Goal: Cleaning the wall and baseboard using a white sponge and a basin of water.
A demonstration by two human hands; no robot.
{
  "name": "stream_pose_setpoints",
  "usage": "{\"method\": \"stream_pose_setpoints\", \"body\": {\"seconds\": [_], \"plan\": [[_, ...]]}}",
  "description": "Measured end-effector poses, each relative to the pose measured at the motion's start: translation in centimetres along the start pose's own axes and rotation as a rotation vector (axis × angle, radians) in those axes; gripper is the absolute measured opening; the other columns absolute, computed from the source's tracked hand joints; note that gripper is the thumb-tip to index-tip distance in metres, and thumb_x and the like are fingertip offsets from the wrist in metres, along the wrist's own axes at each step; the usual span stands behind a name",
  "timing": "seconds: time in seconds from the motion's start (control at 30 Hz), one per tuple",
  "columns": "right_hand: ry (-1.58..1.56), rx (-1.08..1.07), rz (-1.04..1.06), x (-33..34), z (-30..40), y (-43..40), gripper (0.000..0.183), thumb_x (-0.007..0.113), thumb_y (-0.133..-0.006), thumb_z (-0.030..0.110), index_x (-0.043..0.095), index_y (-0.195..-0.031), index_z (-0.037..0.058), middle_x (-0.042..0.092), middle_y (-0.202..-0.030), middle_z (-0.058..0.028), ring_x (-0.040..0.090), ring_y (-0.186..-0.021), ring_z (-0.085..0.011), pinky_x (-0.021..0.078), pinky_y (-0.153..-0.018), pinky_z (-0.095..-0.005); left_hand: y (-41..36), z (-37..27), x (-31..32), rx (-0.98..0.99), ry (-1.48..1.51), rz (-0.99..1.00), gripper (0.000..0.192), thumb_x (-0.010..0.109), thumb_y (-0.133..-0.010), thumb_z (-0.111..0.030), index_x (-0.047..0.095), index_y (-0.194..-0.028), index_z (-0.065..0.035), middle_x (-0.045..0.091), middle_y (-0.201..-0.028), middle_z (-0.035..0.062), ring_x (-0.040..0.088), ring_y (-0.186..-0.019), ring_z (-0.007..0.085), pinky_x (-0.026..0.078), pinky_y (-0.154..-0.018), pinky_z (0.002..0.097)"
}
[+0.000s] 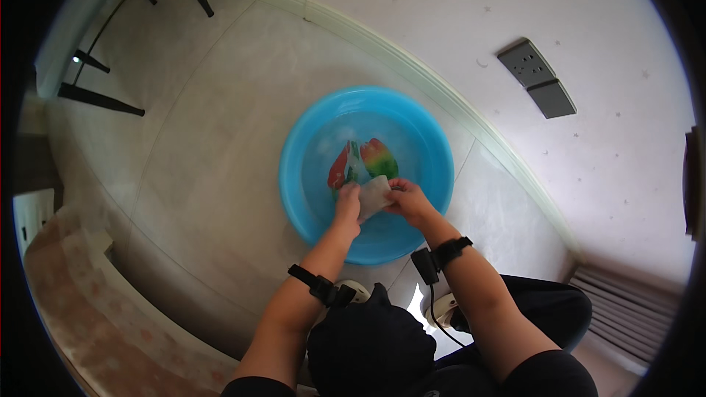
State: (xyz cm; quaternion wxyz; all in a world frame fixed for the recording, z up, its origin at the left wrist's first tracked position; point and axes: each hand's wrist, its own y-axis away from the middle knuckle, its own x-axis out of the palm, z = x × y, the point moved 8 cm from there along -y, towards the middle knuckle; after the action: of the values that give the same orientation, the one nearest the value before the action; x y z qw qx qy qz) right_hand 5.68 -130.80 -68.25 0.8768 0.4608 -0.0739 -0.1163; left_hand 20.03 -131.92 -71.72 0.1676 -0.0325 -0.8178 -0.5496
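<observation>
A round blue plastic basin [298,121] stands on the floor in front of me, with what looks like water in it. Over its near half, my left hand [348,201] and my right hand [407,197] hold a pale greyish cloth [375,196] between them, one at each side. Just beyond the cloth, a red, yellow and green item [379,159] lies in the basin. Beside it on the left is a red, white and green item [340,168], partly hidden near my left fingers. What these two coloured items are I cannot tell.
A wall with a pale baseboard [386,60] runs behind and right of the basin, bearing a dark power socket [528,62]. Black furniture legs [102,100] stand at upper left. A patterned fabric surface [83,286] fills the lower left. My shoes [441,309] are close to the basin.
</observation>
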Motion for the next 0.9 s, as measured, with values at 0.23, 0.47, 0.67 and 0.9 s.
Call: {"method": "stream_pose_setpoints", "body": {"seconds": [0.23, 0.47, 0.67, 0.9], "plan": [[0.762, -0.849, -0.147, 3.4, 6.5, 5.0, 0.035, 0.047, -0.080, 0.010, 0.038, -0.114, 0.0033, 0.052, -0.094, -0.0204, 0.056, -0.082, -0.0359, 0.0455, -0.072, -0.0448, 2.3, -1.8, 2.4, 0.033, -0.085, 0.091, 0.042, 0.039, -0.086, -0.051, 0.044, -0.115, -0.0217, 0.049, -0.112, 0.0006, 0.046, -0.102, 0.0183, 0.038, -0.077, 0.0389], [0.920, -0.726, -0.086, 6.7, 6.4, 4.7, 0.032, 0.044, -0.085, 0.029, 0.041, -0.106, 0.0048, 0.054, -0.092, -0.0242, 0.055, -0.077, -0.0404, 0.0438, -0.065, -0.0471, 2.9, -1.2, 2.4, 0.083, 0.195, 0.030, 0.046, 0.031, -0.089, -0.051, 0.048, -0.106, -0.0122, 0.052, -0.095, 0.0014, 0.051, -0.082, 0.0143, 0.040, -0.061, 0.0311], [1.024, -0.658, -0.098, 6.3, 6.1, 4.4, 0.030, 0.044, -0.085, 0.034, 0.042, -0.097, 0.0063, 0.059, -0.074, -0.0203, 0.056, -0.063, -0.0384, 0.0435, -0.054, -0.0478, 3.9, -1.2, 2.9, 0.043, 0.030, -0.010, 0.052, 0.031, -0.088, -0.053, 0.052, -0.104, -0.0078, 0.056, -0.093, 0.0045, 0.054, -0.086, 0.0158, 0.043, -0.064, 0.0288], [0.885, -0.651, -0.178, 3.1, 5.1, 0.8, 0.031, 0.050, -0.080, 0.025, 0.043, -0.104, 0.0053, 0.058, -0.087, -0.0235, 0.056, -0.079, -0.0389, 0.0430, -0.068, -0.0489, 1.8, -1.5, 1.2, 0.253, -0.082, -0.168, 0.041, 0.040, -0.088, -0.044, 0.044, -0.114, -0.0125, 0.049, -0.110, 0.0041, 0.047, -0.099, 0.0184, 0.039, -0.078, 0.0342]]}}
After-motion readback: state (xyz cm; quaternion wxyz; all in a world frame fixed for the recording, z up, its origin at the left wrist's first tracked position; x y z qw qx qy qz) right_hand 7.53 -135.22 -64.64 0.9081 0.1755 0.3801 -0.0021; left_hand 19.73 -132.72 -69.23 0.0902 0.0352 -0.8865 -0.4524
